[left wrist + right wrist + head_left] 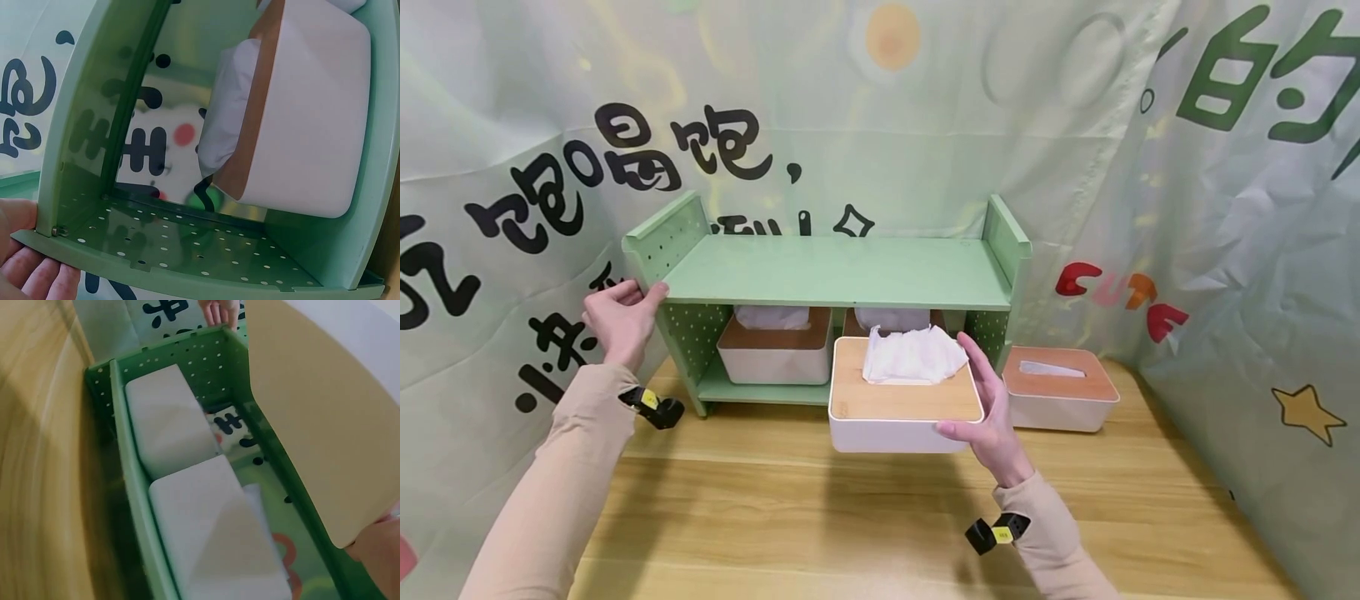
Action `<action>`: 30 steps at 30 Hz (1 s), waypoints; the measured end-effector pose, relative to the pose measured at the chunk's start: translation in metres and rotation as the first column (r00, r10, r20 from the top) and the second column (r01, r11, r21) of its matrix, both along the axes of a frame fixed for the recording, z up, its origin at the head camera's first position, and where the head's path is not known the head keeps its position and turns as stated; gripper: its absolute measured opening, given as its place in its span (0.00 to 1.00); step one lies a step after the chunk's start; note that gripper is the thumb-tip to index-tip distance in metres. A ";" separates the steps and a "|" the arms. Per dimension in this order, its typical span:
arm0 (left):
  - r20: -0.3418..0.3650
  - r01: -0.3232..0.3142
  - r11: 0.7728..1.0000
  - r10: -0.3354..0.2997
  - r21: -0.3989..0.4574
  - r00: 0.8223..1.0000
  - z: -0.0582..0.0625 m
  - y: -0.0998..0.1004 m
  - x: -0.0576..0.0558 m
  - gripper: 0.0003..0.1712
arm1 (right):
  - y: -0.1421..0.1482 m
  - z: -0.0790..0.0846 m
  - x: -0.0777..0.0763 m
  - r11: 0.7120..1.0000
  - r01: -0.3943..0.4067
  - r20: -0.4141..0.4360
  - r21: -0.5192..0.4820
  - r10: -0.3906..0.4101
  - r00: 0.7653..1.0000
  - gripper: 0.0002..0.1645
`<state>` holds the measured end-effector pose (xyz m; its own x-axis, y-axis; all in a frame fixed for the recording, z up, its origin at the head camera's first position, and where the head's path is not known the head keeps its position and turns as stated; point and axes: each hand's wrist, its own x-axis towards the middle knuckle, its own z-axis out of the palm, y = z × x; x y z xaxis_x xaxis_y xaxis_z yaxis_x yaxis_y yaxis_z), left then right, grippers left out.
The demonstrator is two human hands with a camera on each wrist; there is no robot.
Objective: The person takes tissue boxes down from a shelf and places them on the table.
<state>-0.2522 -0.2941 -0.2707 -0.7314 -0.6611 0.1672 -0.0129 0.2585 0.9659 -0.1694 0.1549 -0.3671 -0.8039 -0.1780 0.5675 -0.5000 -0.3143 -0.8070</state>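
My right hand (pixel 992 417) grips a white tissue box (pixel 895 435) with a wooden lid by its right side, thumb at the front. A white tissue sticks up from its slot, and the box hangs in front of a green shelf (pixel 842 271). At the shelf's upper left corner my left hand (pixel 625 321) pinches the side panel between thumb and fingers; the left wrist view shows these fingers (pixel 47 278) at the panel's edge. Inside the lower tier sits a tissue box (pixel 775 365), beside a second one (pixel 215 531) mostly hidden behind the held box in the head view.
Right of the shelf, another tissue box (pixel 1060 412) with a reddish-brown lid stands on the wooden table (pixel 760 517). A printed curtain (pixel 1225 250) hangs behind and along both sides. The shelf's side panels have small holes.
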 end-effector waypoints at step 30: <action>-0.001 0.022 1.000 -0.022 -0.011 1.000 -0.002 -0.001 0.000 0.31 | 0.036 -0.039 0.018 0.992 0.080 0.017 0.097 -0.082 0.996 0.65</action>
<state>-0.2521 -0.2950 -0.2730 -0.7457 -0.6428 0.1755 -0.0057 0.2695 0.9630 -0.1514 0.1906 -0.4061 -0.8294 -0.1645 0.5339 -0.5034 -0.1943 -0.8419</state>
